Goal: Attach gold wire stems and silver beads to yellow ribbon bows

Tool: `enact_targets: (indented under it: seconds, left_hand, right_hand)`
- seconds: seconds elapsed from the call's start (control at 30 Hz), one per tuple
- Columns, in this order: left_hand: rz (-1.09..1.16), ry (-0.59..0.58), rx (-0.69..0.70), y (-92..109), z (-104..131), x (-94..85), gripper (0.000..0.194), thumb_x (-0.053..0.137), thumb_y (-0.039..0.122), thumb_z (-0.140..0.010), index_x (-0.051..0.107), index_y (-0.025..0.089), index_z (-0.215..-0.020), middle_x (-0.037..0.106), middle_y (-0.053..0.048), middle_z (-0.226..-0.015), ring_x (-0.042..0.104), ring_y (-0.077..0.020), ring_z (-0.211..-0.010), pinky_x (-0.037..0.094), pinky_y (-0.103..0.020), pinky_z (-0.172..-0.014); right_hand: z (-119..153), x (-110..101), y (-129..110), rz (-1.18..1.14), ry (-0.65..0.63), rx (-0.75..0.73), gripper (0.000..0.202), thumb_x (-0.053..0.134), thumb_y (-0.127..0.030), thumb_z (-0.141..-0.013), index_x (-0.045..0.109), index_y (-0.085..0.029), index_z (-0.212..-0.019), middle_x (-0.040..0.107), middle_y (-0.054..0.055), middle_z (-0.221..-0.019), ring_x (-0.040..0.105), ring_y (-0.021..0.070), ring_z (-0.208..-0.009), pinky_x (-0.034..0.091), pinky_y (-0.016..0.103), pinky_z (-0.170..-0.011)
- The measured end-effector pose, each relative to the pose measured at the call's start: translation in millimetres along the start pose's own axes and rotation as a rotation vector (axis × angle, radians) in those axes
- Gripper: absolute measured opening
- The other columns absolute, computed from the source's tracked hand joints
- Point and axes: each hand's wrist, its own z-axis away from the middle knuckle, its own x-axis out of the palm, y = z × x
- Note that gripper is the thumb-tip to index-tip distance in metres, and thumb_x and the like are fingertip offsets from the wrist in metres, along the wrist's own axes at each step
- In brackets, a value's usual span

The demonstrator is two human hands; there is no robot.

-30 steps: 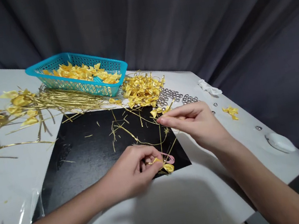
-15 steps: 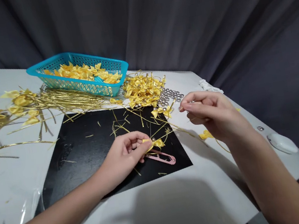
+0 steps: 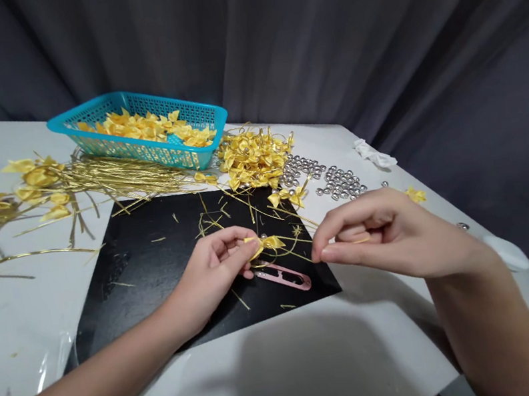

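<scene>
Over the black mat (image 3: 115, 250), my left hand (image 3: 219, 260) pinches a yellow ribbon bow (image 3: 268, 243) between thumb and fingertips. A small silver bead (image 3: 263, 236) sits at the bow's centre. Thin gold cord (image 3: 297, 255) runs from the bow toward the right, its ends pinched between the thumb and index finger of my right hand (image 3: 377, 236). Just below the bow lies a flat pink object (image 3: 285, 277) with a long opening; its left end is near my left fingers and its kind is unclear. Cord snippets lie scattered on the mat.
A blue basket (image 3: 144, 147) of yellow bows stands at the back. Beside it are a bundle of gold cords (image 3: 123, 174) and a heap of beaded bows (image 3: 255, 159). Silver beads (image 3: 340, 182) lie behind my right hand; a white mouse-shaped object (image 3: 509, 251) is at right.
My right hand has come down toward the mat, uncovering the silver beads behind it. The cord now stretches between both hands. My left hand and the bow have shifted slightly left and up.
</scene>
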Motion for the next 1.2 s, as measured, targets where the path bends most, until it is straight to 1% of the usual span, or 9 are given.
enact_targets:
  seconds: [0.17,0.27,0.37,0.5,0.7,0.83,0.97,1.1,1.2]
  left_hand:
    - [0.033,-0.001,0.004,3,0,1.2,0.016,0.063,0.03,-0.077,0.061,0.014,-0.077,0.052,0.004,-0.065,0.046,-0.0062,-0.054,0.037,-0.018,-0.053]
    - [0.058,0.003,-0.007,4,-1,1.9,0.015,0.063,0.029,-0.077,0.061,0.015,-0.077,0.053,0.004,-0.068,0.045,-0.0056,-0.054,0.037,-0.018,-0.053]
    - [0.085,0.011,-0.022,4,-1,2.0,0.014,0.063,0.029,-0.076,0.061,0.015,-0.075,0.054,0.004,-0.069,0.045,-0.0055,-0.054,0.037,-0.018,-0.053]
    - [0.114,0.008,-0.041,5,0,2.4,0.015,0.065,0.029,-0.074,0.062,0.014,-0.074,0.055,0.003,-0.07,0.044,-0.0059,-0.054,0.039,-0.019,-0.054]
    - [0.15,0.007,-0.054,6,-1,3.1,0.017,0.066,0.03,-0.074,0.062,0.014,-0.074,0.053,0.004,-0.07,0.043,-0.0053,-0.056,0.038,-0.015,-0.053]
    - [0.096,0.014,-0.034,7,0,3.4,0.017,0.065,0.031,-0.075,0.061,0.014,-0.074,0.054,0.003,-0.071,0.043,-0.0057,-0.056,0.04,-0.016,-0.053]
    - [-0.034,-0.011,-0.017,10,1,4.8,0.017,0.06,0.03,-0.077,0.061,0.013,-0.076,0.052,0.003,-0.064,0.044,-0.0075,-0.054,0.04,-0.018,-0.052]
    - [-0.114,-0.051,-0.015,11,1,5.9,0.018,0.057,0.031,-0.078,0.059,0.014,-0.074,0.053,0.001,-0.067,0.045,-0.0086,-0.055,0.041,-0.019,-0.052]
    - [-0.121,-0.047,-0.019,10,1,6.4,0.02,0.058,0.033,-0.077,0.06,0.014,-0.075,0.054,0.0,-0.07,0.045,-0.0088,-0.056,0.042,-0.02,-0.052]
  right_hand:
    - [-7,10,3,-0.121,-0.145,0.05,0.019,0.052,-0.031,-0.086,0.056,-0.013,-0.082,0.045,-0.003,-0.058,0.03,0.0036,-0.048,0.022,0.017,-0.042]
    - [-13,16,4,-0.012,-0.289,0.101,0.023,0.049,-0.033,-0.087,0.056,-0.012,-0.08,0.041,-0.003,-0.059,0.027,0.004,-0.049,0.021,0.017,-0.042]
    - [-16,19,7,0.179,-0.357,0.114,0.023,0.043,-0.029,-0.089,0.056,-0.013,-0.08,0.038,-0.004,-0.057,0.027,0.0048,-0.049,0.021,0.017,-0.043]
    - [-18,18,10,0.367,-0.348,0.08,0.021,0.039,-0.024,-0.089,0.054,-0.014,-0.077,0.043,-0.003,-0.058,0.035,0.0061,-0.051,0.023,0.018,-0.047]
    - [-18,14,10,0.485,-0.359,0.118,0.016,0.04,-0.016,-0.086,0.05,-0.015,-0.073,0.042,-0.004,-0.056,0.033,0.0055,-0.048,0.023,0.018,-0.045]
    - [-16,11,11,0.447,-0.411,0.119,0.014,0.04,-0.014,-0.084,0.047,-0.016,-0.072,0.042,-0.004,-0.056,0.033,0.0056,-0.049,0.024,0.018,-0.046]
    - [-9,1,8,0.351,-0.424,0.111,0.015,0.042,-0.013,-0.084,0.044,-0.016,-0.069,0.037,-0.005,-0.055,0.03,0.0053,-0.049,0.024,0.017,-0.046]
    - [-2,-15,6,0.281,-0.381,0.12,0.016,0.045,-0.018,-0.085,0.044,-0.016,-0.069,0.035,-0.004,-0.057,0.028,0.0052,-0.05,0.022,0.017,-0.044]
    - [0,-21,7,0.285,-0.353,0.134,0.016,0.046,-0.019,-0.085,0.045,-0.016,-0.069,0.034,-0.004,-0.057,0.026,0.0053,-0.05,0.022,0.017,-0.044]
